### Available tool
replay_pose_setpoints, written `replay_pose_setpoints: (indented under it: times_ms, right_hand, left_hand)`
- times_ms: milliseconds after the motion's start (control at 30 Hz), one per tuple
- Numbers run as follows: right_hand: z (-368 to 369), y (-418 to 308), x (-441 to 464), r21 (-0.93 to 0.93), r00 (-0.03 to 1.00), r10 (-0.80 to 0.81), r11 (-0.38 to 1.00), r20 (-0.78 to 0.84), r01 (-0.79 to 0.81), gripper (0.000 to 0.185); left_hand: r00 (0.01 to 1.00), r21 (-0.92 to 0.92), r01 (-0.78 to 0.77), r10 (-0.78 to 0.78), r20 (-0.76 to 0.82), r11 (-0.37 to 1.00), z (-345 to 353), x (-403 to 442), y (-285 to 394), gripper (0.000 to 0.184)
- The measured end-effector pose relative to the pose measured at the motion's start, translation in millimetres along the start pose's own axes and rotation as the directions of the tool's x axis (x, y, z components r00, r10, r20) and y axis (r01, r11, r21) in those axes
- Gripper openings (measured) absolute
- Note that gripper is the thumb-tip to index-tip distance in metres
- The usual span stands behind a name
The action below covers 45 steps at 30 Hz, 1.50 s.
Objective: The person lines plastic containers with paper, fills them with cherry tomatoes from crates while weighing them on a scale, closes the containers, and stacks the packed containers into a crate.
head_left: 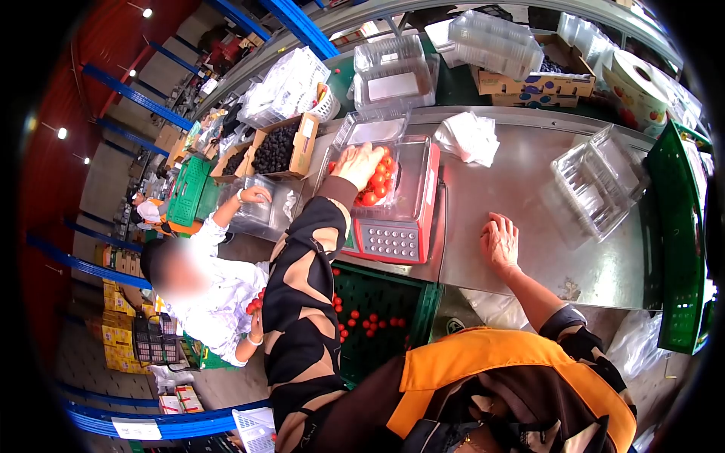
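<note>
**Containers at the Packing Table: Positions and Contents**

The left hand (359,164) reaches over the tomatoes (381,186) in a clear tray (394,195), fingers bent down upon them. Whether it grips any cannot be told; the fingertips are hidden. The tray sits on top of a red scale (389,241). The right hand (500,240) is unclenched above the steel table (521,162), to the right of the scale.

Below the table edge, a green crate (389,282) contains loose tomatoes (370,325) spread across its floor. Left of the scale, a cardboard box (304,143) is filled with dark fruit (276,148).

Behind the scale stands a stack of clear boxes (389,69). Further right, another clear stack (495,44) rests against a carton (532,84) containing dark berries (557,59). Clear containers (596,183) lie on the table's right part, near a second green crate (683,249) at the far right. At left, a co-worker's hand (256,328) holds several small tomatoes (255,304).
</note>
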State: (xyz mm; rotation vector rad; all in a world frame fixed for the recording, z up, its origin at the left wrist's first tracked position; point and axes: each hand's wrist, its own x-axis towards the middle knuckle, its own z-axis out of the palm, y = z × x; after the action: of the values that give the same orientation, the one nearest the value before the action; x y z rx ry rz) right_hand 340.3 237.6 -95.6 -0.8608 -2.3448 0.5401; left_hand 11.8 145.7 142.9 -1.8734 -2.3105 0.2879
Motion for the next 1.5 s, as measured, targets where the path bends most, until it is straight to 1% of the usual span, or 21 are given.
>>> replay_pose_setpoints:
  times_ms: [67, 133, 233, 333, 367, 400, 467, 533, 667, 733, 800, 900, 933, 967, 1000, 1067, 1167, 1267, 1367, 1467, 1500]
  right_hand:
    - [-1, 0, 1, 0.006, 1.0, 0.001, 1.0, -0.003, -0.001, 0.019]
    - [-2, -1, 1, 0.013, 1.0, -0.002, 1.0, 0.0, 0.002, 0.018]
    - [-2, -2, 1, -0.001, 1.0, -0.005, 1.0, 0.002, 0.005, 0.018]
    - [1, 0, 1, -0.001, 1.0, 0.006, 1.0, 0.012, -0.006, 0.017]
    - [-1, -1, 1, -0.006, 1.0, 0.014, 1.0, 0.013, -0.014, 0.017]
    - [-2, -3, 2, -0.009, 1.0, 0.019, 1.0, 0.017, -0.019, 0.016]
    - [-1, -4, 1, -0.02, 1.0, 0.018, 1.0, 0.021, -0.017, 0.015]
    - [3, -1, 2, -0.033, 1.0, 0.007, 0.999, 0.02, -0.006, 0.014]
    - [0, -6, 2, -0.05, 0.999, 0.029, 0.998, 0.045, -0.027, 0.015]
    - [4, -3, 1, -0.063, 0.999, 0.025, 0.998, 0.046, -0.022, 0.015]
    - [2, -6, 1, -0.077, 0.999, 0.012, 0.997, 0.052, -0.008, 0.014]
    - [7, -5, 1, -0.152, 0.995, 0.035, 0.988, 0.095, -0.02, 0.015]
    - [9, -3, 0, -0.173, 0.995, 0.031, 0.985, 0.098, -0.014, 0.015]
    - [10, -3, 0, -0.192, 0.995, 0.026, 0.981, 0.093, -0.008, 0.015]
    - [10, -3, 0, -0.214, 0.995, 0.002, 0.977, 0.097, 0.019, 0.015]
    - [12, -4, -1, -0.246, 0.996, -0.005, 0.969, 0.092, 0.028, 0.015]
    - [15, -1, -1, -0.276, 0.994, -0.028, 0.96, 0.104, 0.056, 0.015]
    - [15, 0, -1, -0.295, 0.994, -0.035, 0.953, 0.106, 0.065, 0.016]
    - [18, 3, -1, -0.3, 0.993, -0.054, 0.95, 0.101, 0.082, 0.017]
    - [20, 4, -1, -0.299, 0.993, -0.063, 0.95, 0.099, 0.09, 0.017]
    - [21, 5, -1, -0.303, 0.993, -0.059, 0.949, 0.101, 0.087, 0.017]
  left_hand:
    - [0.999, 0.057, -0.01, 0.007, 0.053, 0.998, -2, -1, 10, 0.014]
    - [0.999, 0.089, -0.028, 0.026, 0.026, 0.996, -4, -2, 11, 0.018]
    - [0.996, 0.007, -0.07, 0.07, -0.053, 0.998, -1, -6, 6, 0.015]
    - [0.949, -0.265, -0.077, -0.011, -0.315, 0.961, -8, -28, -1, 0.013]
    - [0.903, -0.376, -0.064, -0.108, -0.417, 0.924, -22, -43, -3, 0.016]
    - [0.84, -0.482, -0.062, -0.216, -0.498, 0.874, -32, -64, -8, 0.019]
    - [0.664, -0.548, 0.136, -0.487, -0.568, 0.825, -28, -120, -21, 0.019]
    - [0.46, -0.791, 0.19, -0.765, -0.451, 0.581, -10, -189, -20, 0.019]
    - [0.198, -0.906, 0.323, -0.955, -0.22, 0.275, 117, -362, -9, 0.021]
    - [-0.01, -0.909, 0.418, -1.0, -0.005, 0.001, 160, -427, 42, 0.018]
    - [-0.164, -0.88, 0.41, -0.969, 0.187, -0.239, 201, -474, 96, 0.015]
    - [-0.2, -0.821, 0.461, -0.941, 0.273, -0.337, 224, -497, 159, 0.013]
    - [-0.139, -0.776, 0.589, -0.974, 0.177, -0.225, 233, -503, 173, 0.01]
    - [-0.022, -0.634, 0.774, -0.999, -0.036, 0.006, 240, -506, 179, 0.011]
    - [0.145, -0.406, 0.887, -0.968, -0.203, 0.218, 247, -509, 182, 0.014]
    - [0.175, -0.187, 0.965, -0.982, -0.064, 0.184, 236, -502, 183, 0.015]
    - [0.153, -0.208, 0.965, -0.987, -0.041, 0.158, 251, -502, 160, 0.011]
    - [-0.097, -0.278, 0.953, -0.99, 0.099, -0.121, 275, -493, 124, 0.008]
    - [-0.153, -0.273, 0.944, -0.979, 0.136, -0.186, 292, -481, 86, 0.009]
    - [-0.216, -0.116, 0.969, -0.975, 0.046, -0.22, 299, -461, 53, 0.02]
    - [-0.252, -0.045, 0.965, -0.962, 0.102, -0.258, 298, -454, 45, 0.022]
